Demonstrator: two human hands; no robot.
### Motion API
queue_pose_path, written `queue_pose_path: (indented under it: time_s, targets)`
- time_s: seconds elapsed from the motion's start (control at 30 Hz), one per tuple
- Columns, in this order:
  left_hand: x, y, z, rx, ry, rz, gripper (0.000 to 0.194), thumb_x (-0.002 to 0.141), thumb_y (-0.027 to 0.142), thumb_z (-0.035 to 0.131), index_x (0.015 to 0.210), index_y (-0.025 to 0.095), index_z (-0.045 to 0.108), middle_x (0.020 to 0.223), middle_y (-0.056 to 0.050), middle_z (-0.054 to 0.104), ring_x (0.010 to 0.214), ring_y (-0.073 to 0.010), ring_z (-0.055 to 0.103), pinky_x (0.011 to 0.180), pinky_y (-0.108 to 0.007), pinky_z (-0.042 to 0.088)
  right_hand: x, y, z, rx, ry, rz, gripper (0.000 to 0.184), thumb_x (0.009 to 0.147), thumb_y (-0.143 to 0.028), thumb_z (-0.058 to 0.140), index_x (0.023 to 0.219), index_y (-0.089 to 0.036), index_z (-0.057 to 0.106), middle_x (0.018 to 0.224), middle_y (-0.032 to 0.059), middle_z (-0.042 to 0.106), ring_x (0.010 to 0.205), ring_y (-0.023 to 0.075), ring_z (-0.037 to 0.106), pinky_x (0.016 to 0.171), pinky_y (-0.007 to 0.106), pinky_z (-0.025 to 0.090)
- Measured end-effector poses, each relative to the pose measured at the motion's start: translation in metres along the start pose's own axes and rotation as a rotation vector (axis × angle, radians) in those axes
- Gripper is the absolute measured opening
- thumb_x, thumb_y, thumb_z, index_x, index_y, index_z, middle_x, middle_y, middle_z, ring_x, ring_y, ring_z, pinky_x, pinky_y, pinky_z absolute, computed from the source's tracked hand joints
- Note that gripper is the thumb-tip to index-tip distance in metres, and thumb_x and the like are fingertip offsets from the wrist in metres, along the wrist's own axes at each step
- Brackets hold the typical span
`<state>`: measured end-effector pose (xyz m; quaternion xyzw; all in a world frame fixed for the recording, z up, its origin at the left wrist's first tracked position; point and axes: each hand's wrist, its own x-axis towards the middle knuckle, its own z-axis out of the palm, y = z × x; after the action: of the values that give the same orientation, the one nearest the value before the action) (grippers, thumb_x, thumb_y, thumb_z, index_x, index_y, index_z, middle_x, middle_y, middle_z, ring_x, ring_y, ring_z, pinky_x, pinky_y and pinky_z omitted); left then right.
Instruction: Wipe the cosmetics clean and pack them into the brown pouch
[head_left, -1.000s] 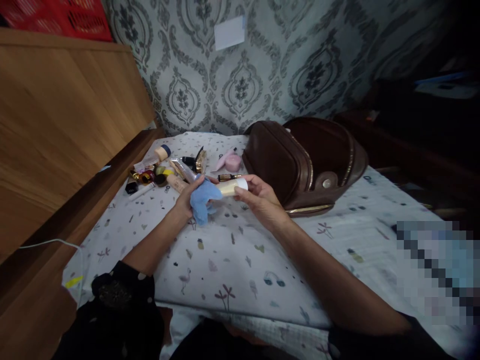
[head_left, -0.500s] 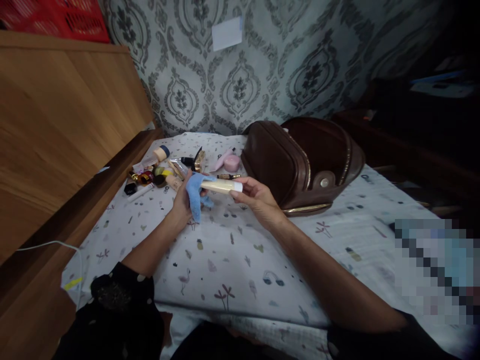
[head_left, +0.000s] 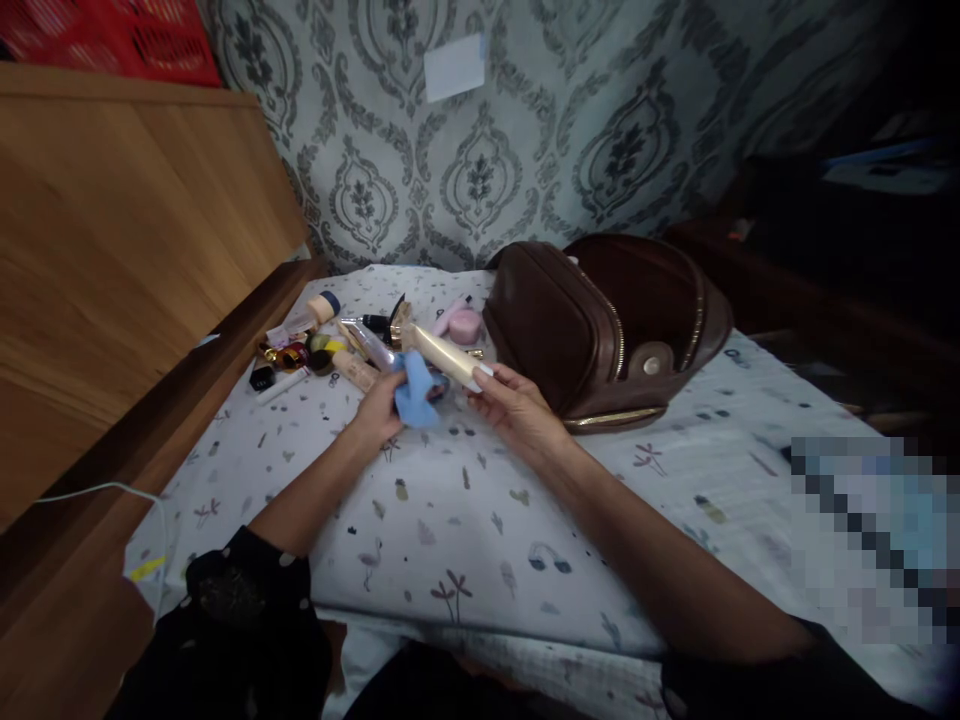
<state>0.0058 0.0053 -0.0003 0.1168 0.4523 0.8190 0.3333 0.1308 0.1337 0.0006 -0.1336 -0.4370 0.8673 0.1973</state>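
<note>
A pale yellow squeeze tube (head_left: 445,354) with a white cap is pinched at its cap end by my right hand (head_left: 517,405). Its far end points up and to the left, over the cosmetics. My left hand (head_left: 381,408) is closed around a crumpled blue cloth (head_left: 417,390), just below and left of the tube; the cloth looks apart from the tube. Close beyond my left hand lie a beige bottle (head_left: 354,370) and a clear tube (head_left: 367,340). A round pink container (head_left: 465,325) sits behind the yellow tube.
A brown leather bag (head_left: 555,320) with gold zips stands right of my hands. Several cosmetics, including a jar with a dark lid (head_left: 324,305) and a white stick (head_left: 282,386), lie at left on the patterned sheet (head_left: 450,520). A wooden panel (head_left: 142,190) rises at left.
The tube has come out of the blue cloth and tilted, its far end swinging upward. My left hand with the cloth has shifted slightly right and now sits below the tube.
</note>
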Motion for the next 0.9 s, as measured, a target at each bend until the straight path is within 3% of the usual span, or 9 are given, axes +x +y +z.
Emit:
queue_pose_path:
  time_s: [0.17, 0.33, 0.47, 0.6, 0.77, 0.9]
  targets:
    - [-0.014, -0.010, 0.006, 0.229, -0.194, -0.002, 0.045, 0.061, 0.034, 0.088, 0.094, 0.012, 0.069, 0.079, -0.002, 0.072, 0.070, -0.0148, 0.066, 0.071, -0.027, 0.053, -0.002, 0.004, 0.004, 0.004, -0.027, 0.103, 0.048, 0.052, -0.045, 0.092, 0.083, -0.018, 0.068, 0.078, -0.0004, 0.068, 0.067, 0.0093, 0.061, 0.064, 0.021, 0.051]
    - [-0.013, -0.009, 0.005, 0.278, -0.246, 0.058, 0.050, 0.067, 0.047, 0.083, 0.101, 0.013, 0.068, 0.088, -0.005, 0.073, 0.081, -0.0174, 0.068, 0.076, -0.028, 0.054, -0.004, 0.007, 0.005, -0.233, -0.056, 0.032, 0.049, 0.058, -0.055, 0.085, 0.085, -0.017, 0.070, 0.077, 0.0002, 0.066, 0.067, 0.0100, 0.059, 0.058, 0.020, 0.048]
    - [-0.016, -0.007, 0.009, 0.287, -0.234, 0.075, 0.054, 0.068, 0.051, 0.081, 0.103, 0.015, 0.065, 0.095, -0.007, 0.073, 0.085, -0.0207, 0.070, 0.076, -0.032, 0.058, -0.004, 0.007, 0.003, -0.579, -0.031, -0.165, 0.051, 0.063, -0.062, 0.077, 0.082, -0.015, 0.071, 0.073, 0.0021, 0.065, 0.064, 0.0136, 0.057, 0.056, 0.024, 0.046]
    - [-0.019, -0.001, 0.011, 0.314, -0.183, 0.025, 0.061, 0.067, 0.054, 0.080, 0.111, 0.017, 0.059, 0.089, -0.004, 0.072, 0.065, -0.0164, 0.067, 0.056, -0.028, 0.057, -0.005, -0.001, 0.002, -0.872, 0.036, -0.454, 0.039, 0.073, -0.055, 0.071, 0.075, -0.017, 0.070, 0.076, 0.0044, 0.066, 0.069, 0.0157, 0.057, 0.067, 0.029, 0.048]
    - [-0.021, 0.004, 0.008, 0.489, -0.273, 0.000, 0.065, 0.074, 0.055, 0.074, 0.123, 0.017, 0.057, 0.070, 0.000, 0.068, 0.041, -0.0089, 0.051, 0.039, -0.021, 0.043, -0.012, -0.020, 0.008, -0.778, 0.031, -0.503, 0.039, 0.078, -0.051, 0.067, 0.097, -0.017, 0.064, 0.081, 0.0018, 0.063, 0.066, 0.0135, 0.056, 0.060, 0.025, 0.046]
    - [-0.022, 0.004, 0.007, 0.665, -0.371, 0.066, 0.053, 0.073, 0.048, 0.077, 0.111, 0.014, 0.068, 0.077, -0.003, 0.070, 0.051, -0.0079, 0.052, 0.049, -0.020, 0.044, -0.025, -0.038, 0.011, -0.760, -0.043, -0.510, 0.031, 0.085, -0.049, 0.061, 0.088, -0.018, 0.059, 0.072, -0.0018, 0.055, 0.060, 0.0105, 0.050, 0.053, 0.022, 0.041]
